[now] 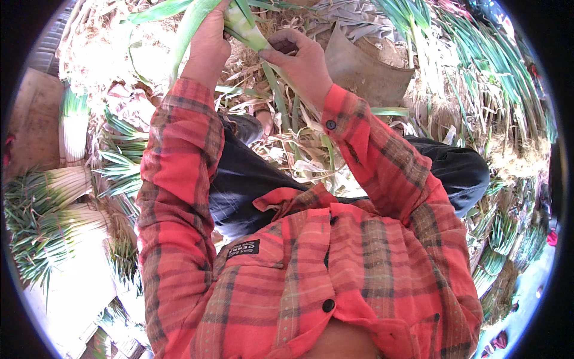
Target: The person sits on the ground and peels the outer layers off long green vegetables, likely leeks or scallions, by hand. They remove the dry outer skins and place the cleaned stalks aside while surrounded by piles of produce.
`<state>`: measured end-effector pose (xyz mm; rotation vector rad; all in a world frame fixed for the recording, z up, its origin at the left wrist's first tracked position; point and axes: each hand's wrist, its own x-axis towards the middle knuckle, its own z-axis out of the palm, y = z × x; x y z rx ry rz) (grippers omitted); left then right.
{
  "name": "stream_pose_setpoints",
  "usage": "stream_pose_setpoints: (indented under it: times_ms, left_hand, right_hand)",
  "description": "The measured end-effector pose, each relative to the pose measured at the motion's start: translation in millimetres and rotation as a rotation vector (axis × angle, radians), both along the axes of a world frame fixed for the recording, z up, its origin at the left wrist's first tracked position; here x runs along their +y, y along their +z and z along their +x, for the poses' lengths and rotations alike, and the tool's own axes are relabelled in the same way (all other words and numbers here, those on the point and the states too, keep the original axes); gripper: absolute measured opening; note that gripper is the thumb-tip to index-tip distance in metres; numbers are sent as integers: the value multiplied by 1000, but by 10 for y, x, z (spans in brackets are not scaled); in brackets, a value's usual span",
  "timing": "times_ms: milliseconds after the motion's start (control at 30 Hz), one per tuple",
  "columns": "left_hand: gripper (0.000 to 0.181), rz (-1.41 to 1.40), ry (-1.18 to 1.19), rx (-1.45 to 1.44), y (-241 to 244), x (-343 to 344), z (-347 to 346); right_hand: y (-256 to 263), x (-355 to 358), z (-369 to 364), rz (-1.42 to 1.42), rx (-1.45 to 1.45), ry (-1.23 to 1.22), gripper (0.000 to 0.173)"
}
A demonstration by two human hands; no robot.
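Observation:
My left hand point(210, 47), near the top of the view, is wrapped around a thick leek or large green onion point(245, 28). Its broad green leaves point(190, 29) bend down past my wrist on the left. The thumb and forefinger of my right hand point(298, 58) pinch at the pale part of this stalk. A pale strip runs down from that pinch under my right palm; whether it is stem or loosened leaf I cannot tell. Dry peeled leaves point(309, 157) litter the ground between my legs.
A curved brown sheet point(365, 67) stands beyond my right hand. Unbundled green onions with roots point(489, 80) are heaped at the right. Tied, trimmed bundles point(67, 184) lie at the left beside a brown board point(33, 121). Grey cloth point(358, 18) lies at the top.

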<state>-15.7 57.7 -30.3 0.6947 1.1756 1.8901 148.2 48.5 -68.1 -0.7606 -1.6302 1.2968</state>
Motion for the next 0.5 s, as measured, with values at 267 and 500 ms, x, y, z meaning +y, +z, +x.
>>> stream_pose_setpoints:
  times_ms: [267,500]
  left_hand:
    - [25,4,-13,-24,-15,-15,16]
    - [20,11,-58,-27,22,-44,104]
  right_hand:
    - [16,143,230,-417,188,345,24]
    - [-24,192,270,-385,46,402,28]
